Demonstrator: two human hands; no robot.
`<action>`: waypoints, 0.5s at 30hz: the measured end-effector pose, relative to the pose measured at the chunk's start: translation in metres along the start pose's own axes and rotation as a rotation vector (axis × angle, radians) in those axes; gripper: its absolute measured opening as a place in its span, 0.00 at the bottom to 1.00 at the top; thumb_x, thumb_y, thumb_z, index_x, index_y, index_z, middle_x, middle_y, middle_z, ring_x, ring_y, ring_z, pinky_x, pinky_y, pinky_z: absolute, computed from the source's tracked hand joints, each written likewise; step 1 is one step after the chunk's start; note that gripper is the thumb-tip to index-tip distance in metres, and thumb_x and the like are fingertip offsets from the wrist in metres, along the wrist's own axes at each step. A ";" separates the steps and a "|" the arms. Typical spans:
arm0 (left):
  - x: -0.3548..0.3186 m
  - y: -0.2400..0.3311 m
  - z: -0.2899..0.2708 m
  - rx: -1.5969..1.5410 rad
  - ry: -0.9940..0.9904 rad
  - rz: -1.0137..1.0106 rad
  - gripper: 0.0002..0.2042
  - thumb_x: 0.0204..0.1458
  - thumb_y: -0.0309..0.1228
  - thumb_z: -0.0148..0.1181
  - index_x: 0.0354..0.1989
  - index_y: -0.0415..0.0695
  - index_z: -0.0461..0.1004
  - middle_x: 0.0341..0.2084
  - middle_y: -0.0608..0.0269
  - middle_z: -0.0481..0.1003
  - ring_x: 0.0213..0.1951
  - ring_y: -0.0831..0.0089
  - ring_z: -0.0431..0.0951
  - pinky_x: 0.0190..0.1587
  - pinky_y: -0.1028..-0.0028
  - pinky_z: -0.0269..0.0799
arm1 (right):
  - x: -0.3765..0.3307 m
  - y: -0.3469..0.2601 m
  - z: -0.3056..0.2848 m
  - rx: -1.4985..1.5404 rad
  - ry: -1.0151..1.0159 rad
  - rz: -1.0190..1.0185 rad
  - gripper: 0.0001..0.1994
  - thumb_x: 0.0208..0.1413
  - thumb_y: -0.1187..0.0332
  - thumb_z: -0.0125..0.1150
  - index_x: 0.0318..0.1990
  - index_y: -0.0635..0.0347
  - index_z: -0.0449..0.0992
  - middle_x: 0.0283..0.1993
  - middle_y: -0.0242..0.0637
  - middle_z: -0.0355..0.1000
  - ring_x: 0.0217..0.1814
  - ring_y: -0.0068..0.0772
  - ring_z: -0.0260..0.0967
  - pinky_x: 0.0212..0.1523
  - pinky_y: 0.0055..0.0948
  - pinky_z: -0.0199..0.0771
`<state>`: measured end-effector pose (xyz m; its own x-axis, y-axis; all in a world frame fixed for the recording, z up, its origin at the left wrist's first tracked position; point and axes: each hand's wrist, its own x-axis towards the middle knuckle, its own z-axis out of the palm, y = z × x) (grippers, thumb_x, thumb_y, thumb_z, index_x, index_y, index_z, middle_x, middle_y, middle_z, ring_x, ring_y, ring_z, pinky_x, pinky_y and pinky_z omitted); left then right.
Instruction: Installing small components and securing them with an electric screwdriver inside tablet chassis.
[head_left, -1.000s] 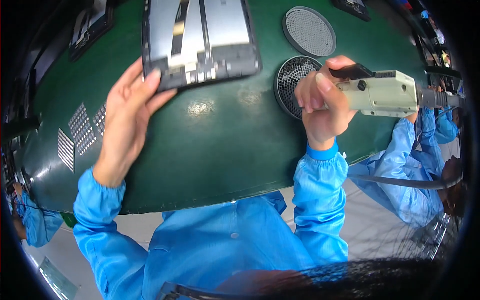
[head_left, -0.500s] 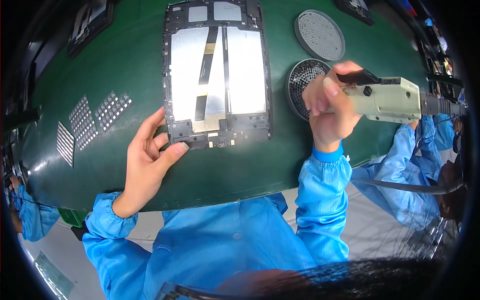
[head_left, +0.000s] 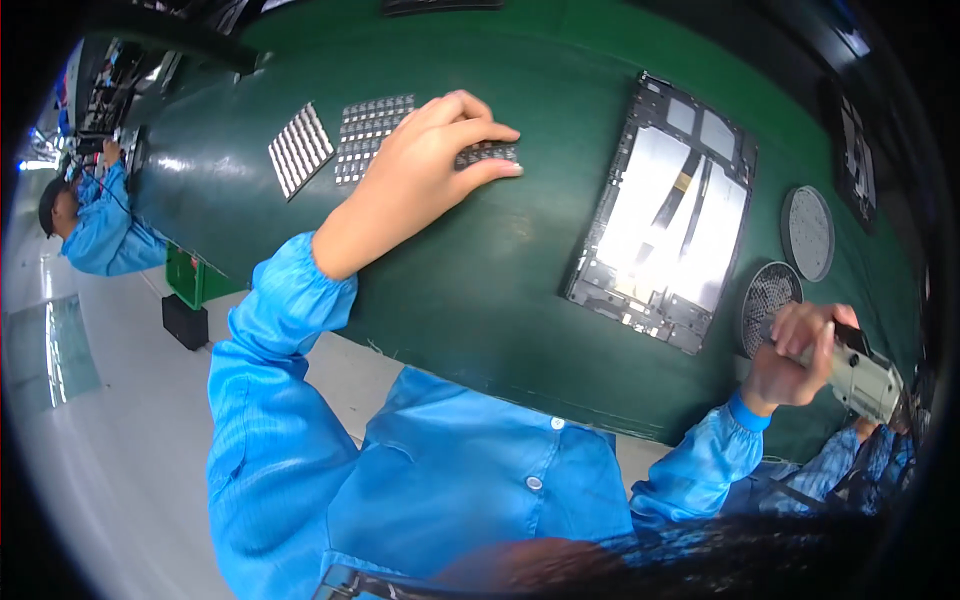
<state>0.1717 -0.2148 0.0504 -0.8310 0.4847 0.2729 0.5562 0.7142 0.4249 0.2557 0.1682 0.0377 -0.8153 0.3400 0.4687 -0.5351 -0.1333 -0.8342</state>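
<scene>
My left hand (head_left: 425, 155) has its thumb and fingers around the edges of a small sheet with rows of dark pieces (head_left: 488, 154), partly hidden under the hand. Beside it on the table lie a second sheet of small pieces (head_left: 362, 135) and a striped sheet (head_left: 300, 150). My right hand (head_left: 795, 360) grips a pale green electric screwdriver (head_left: 868, 385), by the round tray of tiny parts (head_left: 768, 298). Between the hands lies an opened tablet body (head_left: 708, 235), with silver panels and a dark ribbon cable; neither hand touches it.
A second round, pale perforated dish (head_left: 808, 233) stands beyond the parts tray. Another dark device (head_left: 853, 150) lies at the far right. A co-worker in blue (head_left: 105, 215) sits at the far left, near a green bin (head_left: 185, 277).
My left hand has let go of the tablet body and moved left onto a sheet of small pieces. The view has swung left. The screwdriver stays in my right hand.
</scene>
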 end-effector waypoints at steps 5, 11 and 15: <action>0.008 -0.004 0.009 -0.042 0.001 0.015 0.12 0.46 0.33 0.68 0.37 0.42 0.76 0.37 0.61 0.73 0.45 0.63 0.72 0.50 0.66 0.65 | 0.005 -0.011 0.017 0.104 -0.003 -0.076 0.15 0.61 0.67 0.46 0.52 0.65 0.66 0.17 0.27 0.52 0.15 0.19 0.48 0.18 0.23 0.53; 0.015 0.016 0.006 -0.167 -0.260 0.083 0.12 0.46 0.34 0.68 0.38 0.47 0.75 0.31 0.69 0.75 0.42 0.69 0.72 0.51 0.69 0.55 | 0.008 -0.013 0.054 0.177 -0.094 -0.065 0.15 0.61 0.66 0.47 0.51 0.64 0.64 0.17 0.28 0.54 0.15 0.20 0.50 0.18 0.24 0.55; 0.021 0.010 0.016 -0.208 -0.319 0.143 0.08 0.46 0.32 0.68 0.33 0.47 0.76 0.31 0.68 0.76 0.40 0.70 0.72 0.52 0.68 0.54 | 0.009 -0.010 0.078 0.156 -0.112 -0.044 0.14 0.59 0.68 0.49 0.50 0.64 0.63 0.17 0.29 0.54 0.15 0.21 0.51 0.17 0.25 0.55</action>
<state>0.1595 -0.1895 0.0466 -0.6822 0.7274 0.0742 0.6245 0.5269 0.5765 0.2362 0.0998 0.0727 -0.8054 0.2439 0.5402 -0.5912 -0.2666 -0.7612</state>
